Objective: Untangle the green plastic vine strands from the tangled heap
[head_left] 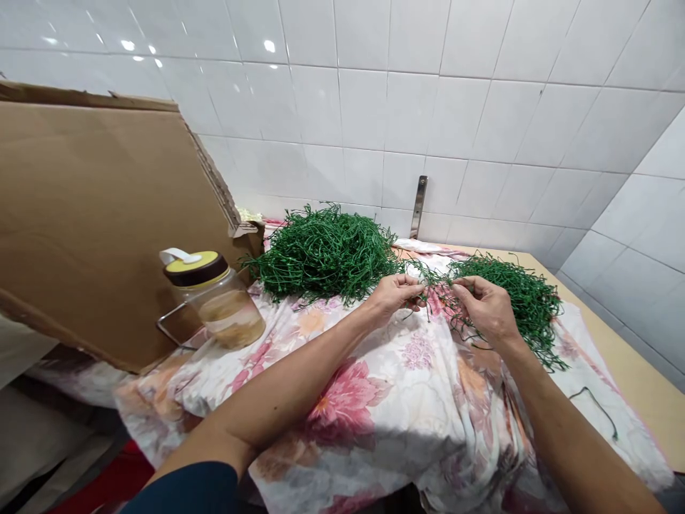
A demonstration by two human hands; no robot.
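Two heaps of thin green strands lie on a floral cloth point(417, 400): a larger heap point(329, 250) left of centre and a smaller heap point(527, 296) on the right. Between them a few loose green strands point(428, 271) stretch from one hand to the other. My left hand point(399, 296) pinches their left part, just beside the large heap. My right hand point(488, 307) has thumb and finger closed on their right part, in front of the small heap. One single strand point(596, 408) rests apart on the cloth at the right.
A jar with a yellow and dark lid point(227, 310) stands at the left, beside a large cardboard box point(107, 221). Behind the table rises a white tiled wall point(364, 107) with a metal strip point(419, 207). Bare wooden tabletop point(636, 371) shows along the right edge.
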